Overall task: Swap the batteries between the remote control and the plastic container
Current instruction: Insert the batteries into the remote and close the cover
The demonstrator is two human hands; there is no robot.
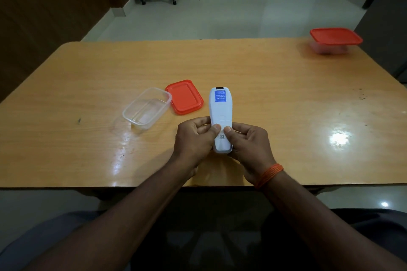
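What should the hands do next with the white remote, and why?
Probably slide the battery cover off with both thumbs. The remote is held back-up by the left hand and right hand, thumbs pressing on the cover, which looks closed. The open clear container waits nearby.

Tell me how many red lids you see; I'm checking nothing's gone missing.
2. One red lid lies loose on the table between the open clear container and the remote. The other lid sits on a container at the far right corner.

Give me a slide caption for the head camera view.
Both hands grip a white remote, back up, beside an open clear container and its red lid.
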